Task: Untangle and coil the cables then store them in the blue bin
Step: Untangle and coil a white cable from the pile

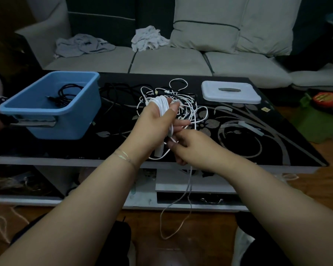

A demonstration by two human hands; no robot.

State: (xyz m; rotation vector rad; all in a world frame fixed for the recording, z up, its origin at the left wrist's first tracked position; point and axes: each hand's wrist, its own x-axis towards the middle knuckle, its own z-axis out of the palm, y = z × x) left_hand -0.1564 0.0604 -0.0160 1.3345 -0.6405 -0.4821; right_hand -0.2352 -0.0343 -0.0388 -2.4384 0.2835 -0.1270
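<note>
Nearest the viewer, the free tail of the white cable (188, 191) hangs below the table's front edge and loops back up toward the hands. The right hand (192, 148) pinches this strand just under the coil, fingers curled round it, so the loose length runs straight down from the grip. Just above and to its left, the left hand (152, 127) stands with the white coil (162, 110) wound lengthwise over its palm and fingers, thumb closed over the turns; the coil's long axis runs near to far along the hand. The next wrap therefore likely calls for the right hand, which is the nearer to the slack, to carry the strand up and over the far end of the coil. Beyond the hands, a tangle of cables (173, 96), white and black, lies on the black table (258, 143). Far left stands the blue bin (52, 121), already holding a black cable (65, 95).
</note>
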